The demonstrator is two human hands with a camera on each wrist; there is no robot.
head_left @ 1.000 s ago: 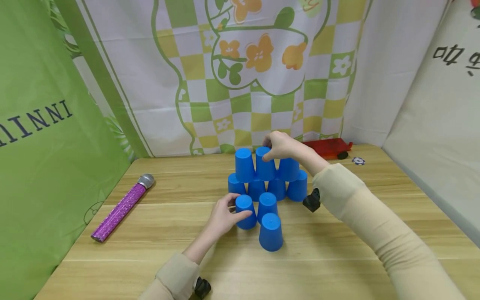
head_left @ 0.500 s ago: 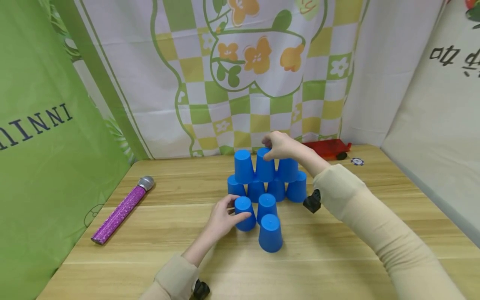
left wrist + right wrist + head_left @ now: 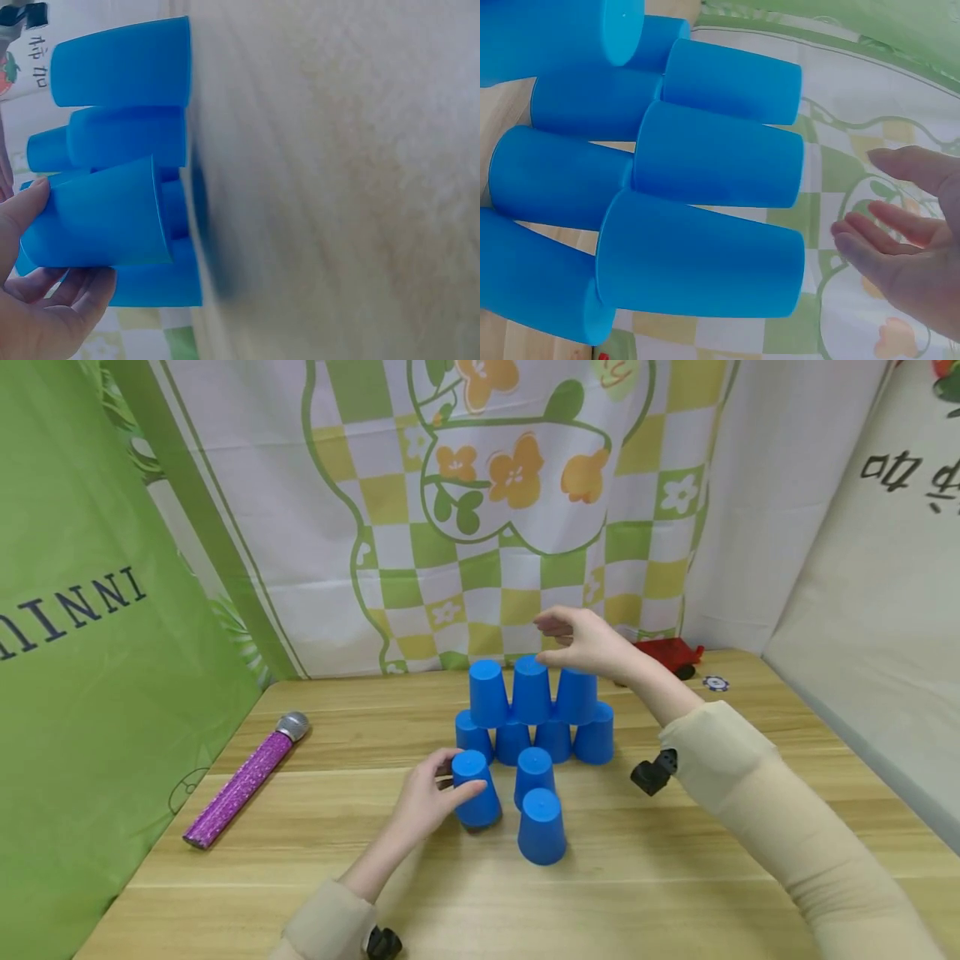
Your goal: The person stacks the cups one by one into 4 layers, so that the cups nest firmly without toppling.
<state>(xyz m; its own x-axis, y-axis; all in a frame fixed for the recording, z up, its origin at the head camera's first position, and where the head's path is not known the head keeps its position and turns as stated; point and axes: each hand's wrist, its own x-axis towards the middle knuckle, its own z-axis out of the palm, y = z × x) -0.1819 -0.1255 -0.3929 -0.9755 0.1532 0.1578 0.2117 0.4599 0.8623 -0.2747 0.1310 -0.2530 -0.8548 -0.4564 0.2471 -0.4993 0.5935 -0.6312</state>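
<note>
My left hand [image 3: 423, 797] grips an upside-down blue cup [image 3: 477, 793] between thumb and fingers. In the left wrist view this held cup [image 3: 97, 217] is tilted, its rim off the table. Two more inverted blue cups, one behind [image 3: 535, 775] and one in front [image 3: 542, 827], stand to its right. Behind them rises a two-tier stack: a lower row of several cups [image 3: 513, 742] bears three upper cups. Just above the middle upper cup [image 3: 532, 692] hovers my right hand [image 3: 588, 639]; the right wrist view shows its fingers [image 3: 866, 244] apart from the cups, holding nothing.
A glittery purple microphone [image 3: 247, 781] lies on the table's left side. At the back right are a red toy cart [image 3: 671, 654], partly behind the right arm, and a poker chip [image 3: 716, 683]. A patterned curtain [image 3: 517, 568] hangs behind the table.
My right hand has let go of the middle upper cup and moved up and right. My left hand has shifted left with its cup, which has come away from beside the cup behind.
</note>
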